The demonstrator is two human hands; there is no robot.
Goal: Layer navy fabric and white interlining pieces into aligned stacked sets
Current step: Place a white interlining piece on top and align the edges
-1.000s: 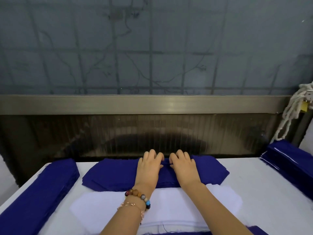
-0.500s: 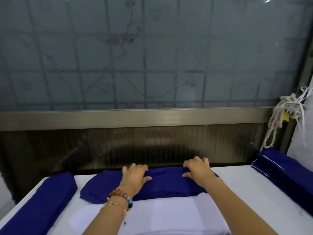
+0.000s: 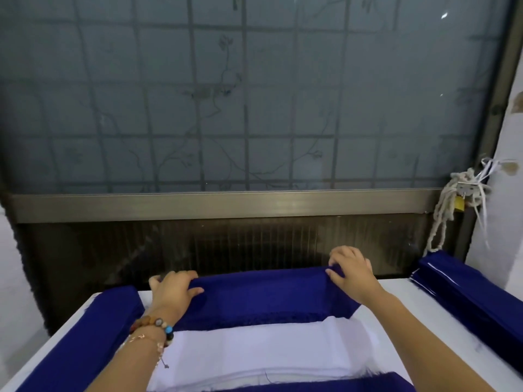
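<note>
Both hands, the left hand (image 3: pixel 172 292) and right hand (image 3: pixel 353 274), pinched the navy fabric (image 3: pixel 263 295) at the counter's (image 3: pixel 396 306) far edge; uneven lifting could skew it over the white interlining (image 3: pixel 254 352).

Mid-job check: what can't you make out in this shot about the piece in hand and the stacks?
- Head view: the navy piece hides the fingertips of the left hand and whatever lies under it. How many layers that hand and the right hand grip is unreadable.
- Interlining: the ply count is too fine to read, and the forearms cover its sides.
- Left stack and right stack: both are cut off by the frame edges.
</note>
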